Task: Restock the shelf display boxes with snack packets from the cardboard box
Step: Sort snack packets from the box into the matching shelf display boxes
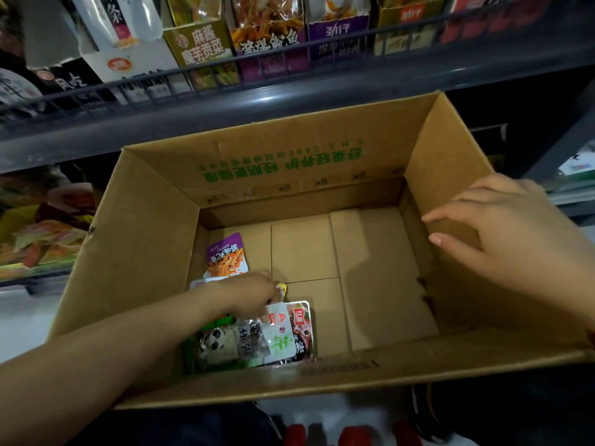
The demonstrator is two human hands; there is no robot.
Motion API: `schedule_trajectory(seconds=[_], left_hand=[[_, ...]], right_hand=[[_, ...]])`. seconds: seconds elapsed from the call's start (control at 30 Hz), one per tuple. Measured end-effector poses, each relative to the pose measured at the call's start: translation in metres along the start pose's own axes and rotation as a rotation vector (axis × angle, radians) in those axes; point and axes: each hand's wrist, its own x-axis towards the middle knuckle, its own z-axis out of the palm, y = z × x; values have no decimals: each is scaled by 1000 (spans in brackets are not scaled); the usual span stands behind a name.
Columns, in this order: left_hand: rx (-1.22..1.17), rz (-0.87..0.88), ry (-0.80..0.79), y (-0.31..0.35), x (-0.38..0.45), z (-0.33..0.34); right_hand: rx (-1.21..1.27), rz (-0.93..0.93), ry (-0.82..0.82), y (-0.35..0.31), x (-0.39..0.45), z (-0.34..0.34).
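On your cardboard box (pixel 289 162), green upside-down print reads "S·H·E·C·A·R·E" above "舒莱轻养护". On the shelf, the olive display box (pixel 201 46) reads "麻酱魔芋贡菜", and the purple display box (pixel 338 35) shows "劲仔" upside down.

Only one view on my end: head cam, wide-angle, looking steeply down into the cardboard box (pixel 154 239) at close range, shelf (pixel 225 101) across the far edge.
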Motion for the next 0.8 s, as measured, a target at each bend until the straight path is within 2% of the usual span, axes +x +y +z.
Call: schedule_trajectory(seconds=[0.23, 0.5, 0.6, 0.8], left_hand=[[-186, 0, 42, -2, -3, -2], [-233, -41, 30, -7, -3, 0], [-329, -106, 137, -11, -3, -6], [-702, -171, 539, -7, -13, -44]], right_hand=[[13, 40, -66, -1, 1, -5], [26, 63, -138, -5, 1, -10], [23, 73, -180, -8, 2, -14], [15, 88, -227, -12, 4, -20]])
